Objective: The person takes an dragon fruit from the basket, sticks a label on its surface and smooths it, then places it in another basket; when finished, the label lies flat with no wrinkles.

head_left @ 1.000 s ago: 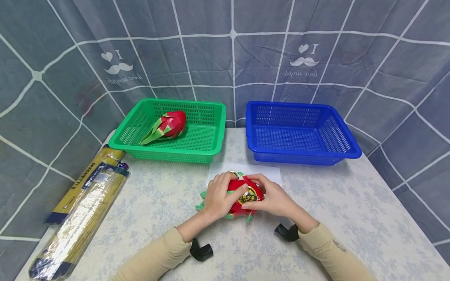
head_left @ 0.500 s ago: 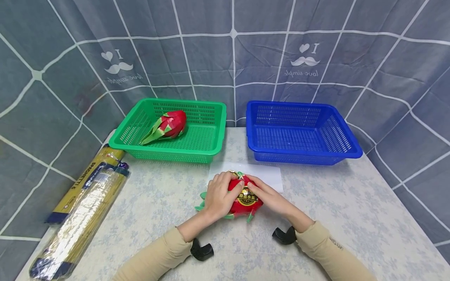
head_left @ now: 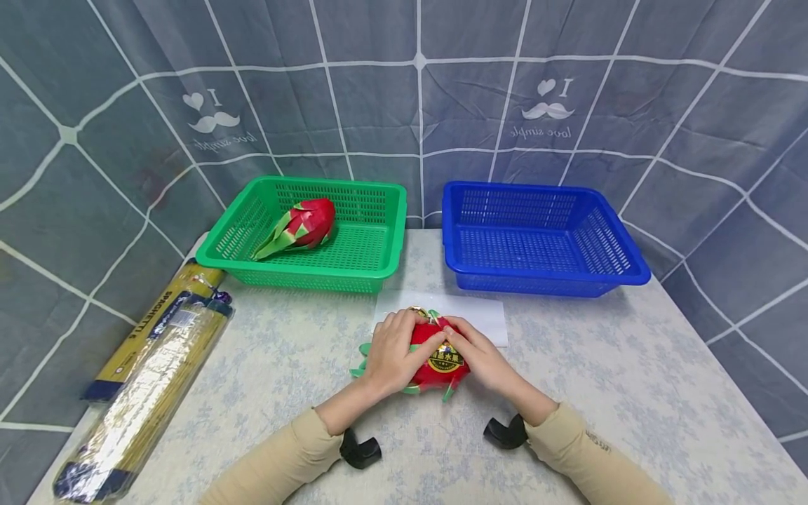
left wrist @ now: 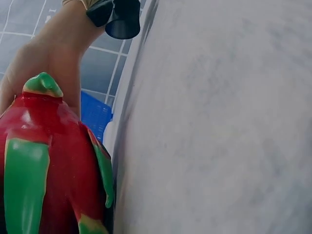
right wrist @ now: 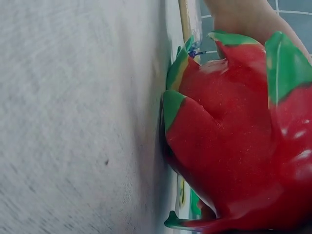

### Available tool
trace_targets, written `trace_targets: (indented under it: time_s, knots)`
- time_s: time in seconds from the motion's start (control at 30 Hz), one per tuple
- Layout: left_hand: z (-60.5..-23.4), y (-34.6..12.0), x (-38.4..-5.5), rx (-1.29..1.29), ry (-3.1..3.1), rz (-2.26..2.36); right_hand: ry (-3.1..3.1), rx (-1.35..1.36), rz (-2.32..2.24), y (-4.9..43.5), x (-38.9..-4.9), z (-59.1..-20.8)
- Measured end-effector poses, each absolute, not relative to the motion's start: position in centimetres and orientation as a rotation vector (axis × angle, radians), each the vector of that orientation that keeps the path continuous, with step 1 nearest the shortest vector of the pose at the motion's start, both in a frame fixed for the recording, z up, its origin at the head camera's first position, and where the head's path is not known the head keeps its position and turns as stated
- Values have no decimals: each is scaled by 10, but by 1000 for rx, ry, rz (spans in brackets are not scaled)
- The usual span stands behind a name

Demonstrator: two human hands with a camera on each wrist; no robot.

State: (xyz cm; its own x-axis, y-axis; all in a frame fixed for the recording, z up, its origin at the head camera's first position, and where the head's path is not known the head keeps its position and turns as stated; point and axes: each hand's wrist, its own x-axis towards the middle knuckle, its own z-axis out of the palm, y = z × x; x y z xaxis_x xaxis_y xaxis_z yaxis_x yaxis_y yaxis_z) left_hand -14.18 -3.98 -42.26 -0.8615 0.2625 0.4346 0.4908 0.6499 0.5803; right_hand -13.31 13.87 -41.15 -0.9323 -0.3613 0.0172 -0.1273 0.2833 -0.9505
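Note:
A red dragon fruit (head_left: 435,377) with green-tipped scales lies on the table between both hands, its surface glossy. A round black-and-gold sticker (head_left: 445,359) is on its upper side. My left hand (head_left: 393,354) grips the fruit from the left, thumb on top beside the sticker. From the right, my right hand (head_left: 485,356) holds it, thumb at the sticker's upper edge and fingers over the far side. In the left wrist view the fruit (left wrist: 58,161) stands before the right hand (left wrist: 53,63). The right wrist view shows the fruit (right wrist: 234,131) close up, with the left hand (right wrist: 258,19) behind.
A sheet of white paper (head_left: 489,319) lies just beyond the hands. The green basket (head_left: 381,270) at the back left contains another dragon fruit (head_left: 309,221). A blue basket (head_left: 543,270) stands at the back right. Spaghetti packs (head_left: 158,372) lie along the left edge.
My right thumb has moved up from the sticker's lower side to its upper edge, and more of the sticker's lettering shows. My left hand has stayed in place; the fruit has barely moved.

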Motion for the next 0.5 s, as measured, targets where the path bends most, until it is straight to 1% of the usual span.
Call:
trace_targets:
  time_s: [0.27, 0.43, 0.5]
  knots:
    - [-421, -43, -143, -702, -2594, -981, 2348, -448, -1692, 141, -134, -410]
    - [-420, -45, -143, -771, -2624, -906, 2378, -491, -1609, 142, -133, -406]
    - [-420, -47, -143, -815, -2624, -865, 2368, -550, -1577, 144, -134, -407]
